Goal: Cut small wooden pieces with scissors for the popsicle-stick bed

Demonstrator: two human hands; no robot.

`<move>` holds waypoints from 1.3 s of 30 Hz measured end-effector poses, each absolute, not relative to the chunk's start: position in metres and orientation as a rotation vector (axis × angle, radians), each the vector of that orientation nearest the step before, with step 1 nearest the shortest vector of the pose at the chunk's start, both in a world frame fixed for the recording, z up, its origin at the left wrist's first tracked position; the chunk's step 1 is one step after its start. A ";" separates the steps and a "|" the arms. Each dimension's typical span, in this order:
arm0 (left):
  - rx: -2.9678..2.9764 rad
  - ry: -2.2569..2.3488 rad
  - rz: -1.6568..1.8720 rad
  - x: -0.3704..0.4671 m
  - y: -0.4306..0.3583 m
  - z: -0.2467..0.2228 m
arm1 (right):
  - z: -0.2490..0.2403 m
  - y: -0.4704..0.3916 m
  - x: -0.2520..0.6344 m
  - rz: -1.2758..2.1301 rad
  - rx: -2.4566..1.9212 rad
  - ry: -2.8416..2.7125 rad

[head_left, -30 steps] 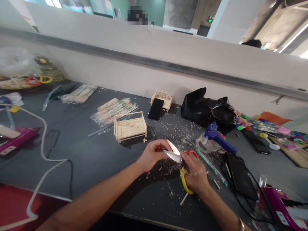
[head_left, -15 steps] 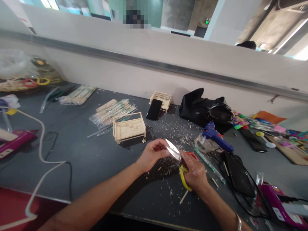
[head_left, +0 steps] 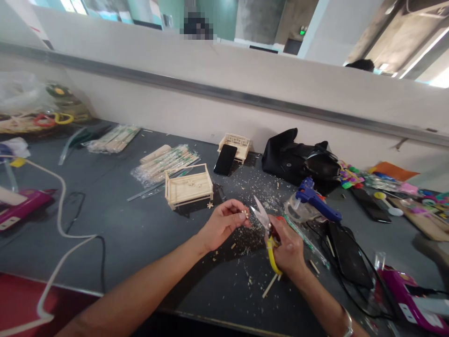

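Note:
My left hand (head_left: 226, 222) pinches a small wooden piece (head_left: 245, 214) between thumb and fingertips; it looks like a little star of short stick bits. Around the handles of a pair of scissors (head_left: 261, 216), yellow and red, my right hand (head_left: 288, 245) is closed. The blades stand apart, their tips close to the left fingertips. Behind my left hand is a small wooden stick frame (head_left: 189, 188) like a miniature bed, with tiny pieces lying on it. A star-shaped piece (head_left: 210, 205) lies beside its front corner. Wood scraps (head_left: 242, 250) are scattered under my hands.
At the back are a miniature wooden bench (head_left: 240, 145), a phone (head_left: 225, 160) leaning on it and a black bag (head_left: 294, 157). A blue glue gun (head_left: 317, 201) and cables lie right. Bagged sticks (head_left: 168, 164) lie left of centre, a white cord (head_left: 60, 206) farther left.
The scissors have drawn back to the right from the left fingertips, and their blades have come apart. The small wooden piece in my left hand now shows.

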State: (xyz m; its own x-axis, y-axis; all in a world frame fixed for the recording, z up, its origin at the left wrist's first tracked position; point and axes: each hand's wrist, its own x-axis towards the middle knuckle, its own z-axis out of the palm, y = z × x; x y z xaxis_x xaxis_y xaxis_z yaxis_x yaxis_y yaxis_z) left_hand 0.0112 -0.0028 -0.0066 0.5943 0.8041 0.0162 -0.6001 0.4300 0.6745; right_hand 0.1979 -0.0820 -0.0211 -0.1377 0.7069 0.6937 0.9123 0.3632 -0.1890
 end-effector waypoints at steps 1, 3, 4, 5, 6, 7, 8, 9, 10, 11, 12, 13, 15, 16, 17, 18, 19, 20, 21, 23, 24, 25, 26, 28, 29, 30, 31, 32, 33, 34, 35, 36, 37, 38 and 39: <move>0.688 0.334 0.894 0.011 -0.003 -0.006 | -0.022 -0.082 0.197 -0.365 -1.401 -1.923; 0.686 0.341 0.898 0.012 -0.004 -0.006 | -0.023 -0.083 0.196 -0.368 -1.403 -1.943; 0.686 0.341 0.903 0.012 -0.004 -0.005 | -0.024 -0.084 0.195 -0.366 -1.412 -1.955; 0.687 0.338 0.907 0.012 -0.004 -0.004 | -0.024 -0.084 0.195 -0.367 -1.422 -1.968; 0.690 0.332 0.907 0.012 -0.005 -0.004 | -0.025 -0.085 0.194 -0.372 -1.431 -1.981; 0.694 0.325 0.906 0.013 -0.005 -0.003 | -0.025 -0.085 0.194 -0.382 -1.434 -1.995; 0.697 0.320 0.907 0.013 -0.006 -0.003 | -0.024 -0.085 0.193 -0.397 -1.431 -2.008; 0.700 0.317 0.909 0.013 -0.006 -0.003 | -0.024 -0.085 0.193 -0.413 -1.426 -2.019; 0.703 0.316 0.914 0.013 -0.007 -0.002 | -0.024 -0.086 0.192 -0.430 -1.419 -2.026; 0.706 0.317 0.920 0.013 -0.007 -0.002 | -0.023 -0.086 0.191 -0.443 -1.415 -2.026; 0.710 0.319 0.925 0.013 -0.007 -0.002 | -0.024 -0.086 0.191 -0.453 -1.415 -2.021; 0.717 0.321 0.925 0.013 -0.007 -0.002 | -0.024 -0.086 0.190 -0.459 -1.418 -2.012; 0.727 0.329 0.920 0.013 -0.008 -0.001 | -0.025 -0.086 0.189 -0.461 -1.426 -1.999; 0.728 0.333 0.920 0.013 -0.008 -0.001 | -0.026 -0.086 0.189 -0.458 -1.430 -1.997; 0.728 0.339 0.922 0.013 -0.008 0.000 | -0.026 -0.086 0.189 -0.455 -1.435 -1.999; 0.728 0.344 0.925 0.013 -0.009 0.000 | -0.027 -0.086 0.189 -0.454 -1.437 -2.003; 0.729 0.350 0.930 0.013 -0.009 0.000 | -0.027 -0.086 0.189 -0.454 -1.439 -2.006; 0.731 0.354 0.933 0.013 -0.009 0.000 | -0.027 -0.086 0.189 -0.455 -1.442 -2.008; 0.737 0.358 0.933 0.013 -0.009 -0.001 | -0.026 -0.086 0.189 -0.457 -1.444 -2.009; 0.743 0.365 0.929 0.013 -0.009 -0.001 | -0.025 -0.086 0.189 -0.460 -1.440 -2.015; 0.743 0.368 0.925 0.013 -0.008 -0.002 | -0.025 -0.086 0.189 -0.463 -1.436 -2.017; 0.739 0.370 0.921 0.013 -0.008 -0.003 | -0.024 -0.086 0.189 -0.465 -1.434 -2.018; 0.733 0.370 0.918 0.013 -0.008 -0.003 | -0.024 -0.086 0.188 -0.466 -1.434 -2.017; 0.721 0.368 0.919 0.013 -0.008 -0.004 | -0.023 -0.086 0.188 -0.458 -1.431 -2.009; 0.719 0.368 0.920 0.013 -0.008 -0.004 | -0.024 -0.087 0.188 -0.450 -1.429 -2.006; 0.720 0.368 0.920 0.013 -0.008 -0.004 | -0.024 -0.087 0.188 -0.439 -1.427 -2.005; 0.721 0.369 0.918 0.013 -0.008 -0.004 | -0.024 -0.087 0.189 -0.429 -1.425 -2.006; 0.724 0.368 0.915 0.013 -0.008 -0.004 | -0.025 -0.087 0.189 -0.421 -1.424 -2.005; 0.729 0.368 0.912 0.013 -0.008 -0.004 | -0.025 -0.088 0.189 -0.413 -1.426 -2.002; 0.736 0.367 0.909 0.013 -0.008 -0.003 | -0.025 -0.088 0.189 -0.403 -1.429 -1.999; 0.743 0.365 0.908 0.013 -0.008 -0.003 | -0.026 -0.088 0.189 -0.392 -1.427 -1.998; 0.751 0.365 0.906 0.013 -0.007 -0.003 | -0.026 -0.089 0.189 -0.380 -1.419 -1.996; 0.757 0.366 0.905 0.013 -0.007 -0.003 | -0.026 -0.089 0.189 -0.365 -1.411 -1.993; 0.761 0.368 0.901 0.012 -0.007 -0.003 | -0.026 -0.088 0.190 -0.344 -1.406 -1.982; 0.762 0.372 0.897 0.012 -0.007 -0.003 | -0.026 -0.088 0.190 -0.319 -1.407 -1.960</move>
